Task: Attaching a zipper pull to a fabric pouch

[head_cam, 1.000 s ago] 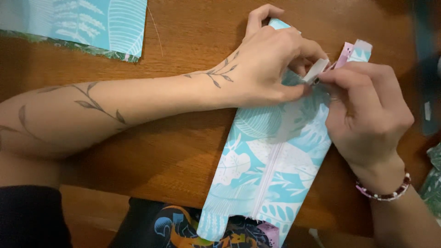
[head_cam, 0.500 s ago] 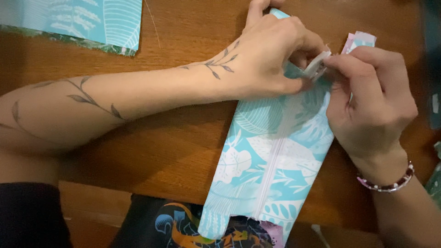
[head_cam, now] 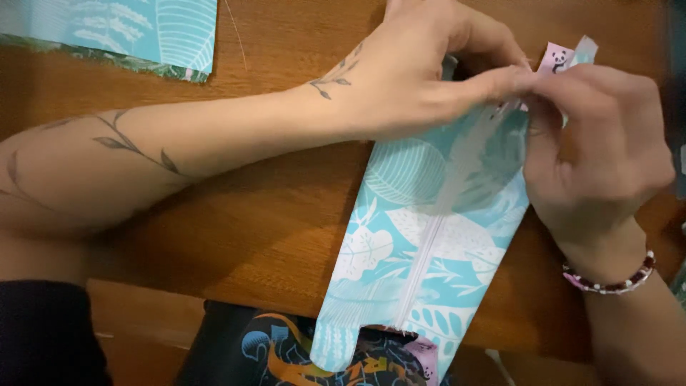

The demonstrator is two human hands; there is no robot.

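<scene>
Warm brown wooden table [head_cam: 236,229], grain running across, lit from above; near edge dropping to a dark patterned cloth [head_cam: 286,354] at the lap. At the far right part of the table, both hands meeting over the top end of a long turquoise leaf-print fabric piece [head_cam: 429,243] with a white zipper [head_cam: 425,261] down its middle. Left hand [head_cam: 421,71], fingers curled and pressed together, thumb and forefinger tips pinching the fabric's far end. Right hand [head_cam: 600,154], fingers bent and closed in a pinch on the same spot, just touching the left fingertips; exact grip between them hidden. Pink printed lining tab [head_cam: 561,57] peeking above the knuckles. Beaded bracelet [head_cam: 611,275] on the right wrist. Fabric lying flat, slanting from far right toward the near edge, its lower end hanging over that edge. Likely trouble: layers slipping out of line under the pinch, zipper tape puckering from uneven pull, overhanging end dragging the piece off the near edge. Second turquoise fabric piece [head_cam: 114,32] at the far left corner, well apart.
</scene>
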